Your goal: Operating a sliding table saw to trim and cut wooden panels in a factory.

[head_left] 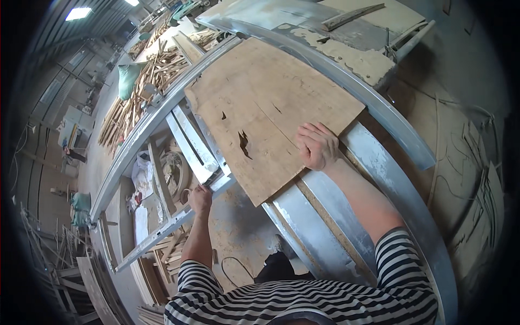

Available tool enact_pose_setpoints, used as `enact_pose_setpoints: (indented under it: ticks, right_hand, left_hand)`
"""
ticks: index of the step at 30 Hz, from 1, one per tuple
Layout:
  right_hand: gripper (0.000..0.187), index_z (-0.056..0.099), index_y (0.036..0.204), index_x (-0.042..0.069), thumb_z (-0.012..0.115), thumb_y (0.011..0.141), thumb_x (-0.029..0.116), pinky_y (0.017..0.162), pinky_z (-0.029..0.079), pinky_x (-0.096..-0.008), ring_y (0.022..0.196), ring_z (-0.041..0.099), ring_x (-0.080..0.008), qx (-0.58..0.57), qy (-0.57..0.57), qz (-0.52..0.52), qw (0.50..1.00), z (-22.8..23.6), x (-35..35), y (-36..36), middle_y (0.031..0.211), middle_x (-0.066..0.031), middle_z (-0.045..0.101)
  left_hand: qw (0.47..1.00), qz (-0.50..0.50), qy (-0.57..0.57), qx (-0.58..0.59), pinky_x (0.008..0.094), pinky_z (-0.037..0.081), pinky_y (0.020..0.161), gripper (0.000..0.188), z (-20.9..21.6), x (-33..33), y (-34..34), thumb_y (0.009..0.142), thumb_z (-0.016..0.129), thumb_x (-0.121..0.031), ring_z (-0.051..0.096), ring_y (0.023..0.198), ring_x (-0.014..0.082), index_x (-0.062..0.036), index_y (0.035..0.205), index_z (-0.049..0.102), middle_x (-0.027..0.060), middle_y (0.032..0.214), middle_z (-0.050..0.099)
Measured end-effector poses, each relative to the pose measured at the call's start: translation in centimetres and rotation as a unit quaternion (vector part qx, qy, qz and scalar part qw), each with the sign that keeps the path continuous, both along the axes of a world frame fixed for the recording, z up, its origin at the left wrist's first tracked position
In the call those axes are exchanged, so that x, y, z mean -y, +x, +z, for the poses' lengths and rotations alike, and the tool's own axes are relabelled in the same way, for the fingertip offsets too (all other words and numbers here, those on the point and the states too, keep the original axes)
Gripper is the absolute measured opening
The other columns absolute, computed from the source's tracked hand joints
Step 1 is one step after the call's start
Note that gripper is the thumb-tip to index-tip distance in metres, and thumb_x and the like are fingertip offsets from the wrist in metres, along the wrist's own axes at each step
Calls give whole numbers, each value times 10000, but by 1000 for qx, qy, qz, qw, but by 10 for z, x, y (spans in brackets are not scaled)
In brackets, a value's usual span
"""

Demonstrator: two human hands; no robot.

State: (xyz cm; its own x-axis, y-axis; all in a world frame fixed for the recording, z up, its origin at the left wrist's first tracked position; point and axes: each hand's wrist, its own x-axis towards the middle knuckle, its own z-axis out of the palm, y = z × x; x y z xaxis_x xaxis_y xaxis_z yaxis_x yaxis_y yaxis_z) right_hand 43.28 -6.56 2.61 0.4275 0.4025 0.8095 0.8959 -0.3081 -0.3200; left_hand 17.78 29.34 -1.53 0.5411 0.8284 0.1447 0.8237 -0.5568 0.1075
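Observation:
A veneer-like wooden sheet [260,103], light brown with splits and dark holes, lies over a pale metal-faced work surface [319,216]. On its near edge rests my right hand [318,145], the fingers curled closed; whatever is inside them is hidden. Lower and to the left, my left hand [200,198] is closed around the near rail of a metal frame [181,215], beside the end of a slotted metal slat [189,149]. The fingertips of that hand are partly out of sight.
Loose wood strips [138,103] are heaped at the far left, by a green sack [128,81]. Beyond the sheet stands another table [346,54] with torn pale sheets. More thin sheets [482,211] lie at the right. A cable [235,260] curls on the floor.

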Motion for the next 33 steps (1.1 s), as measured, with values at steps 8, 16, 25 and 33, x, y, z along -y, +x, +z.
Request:
enact_pose_setpoints:
  ticks: [8,16,25,33]
  right_hand:
    - [170,702,880,57,572,812,142,885,507,-439,1004,681,-333,0,-12,-10,1000,-1,0,0,1024,-136,719]
    - [133,692,850,49,599,786,119,874,510,-433,983,681,-317,17,-6,-7,1000,-2,-1,0,1004,-129,725]
    - [202,715,909,47,571,818,154,935,492,-455,1027,674,-338,-12,-31,-2,999,-2,1,-1,1045,-147,720]
    - [174,711,887,47,585,822,148,918,498,-441,1018,678,-327,4,-28,-7,1000,-3,-1,-1,1031,-141,725]
  left_hand:
    - [1000,17,-8,8,504,517,790,437,1,3,1,964,444,-343,670,850,429,-35,855,733,238,841,691]
    - [1000,-1,-10,5,498,491,857,455,0,0,0,971,430,-339,663,861,430,-22,853,733,238,847,693]
    - [1000,2,-5,-2,499,492,849,437,0,-1,2,966,436,-324,663,866,423,-19,849,727,233,852,695]
    - [1000,-16,4,-9,507,516,791,413,1,-2,0,955,454,-315,668,827,429,-20,862,727,234,840,692]
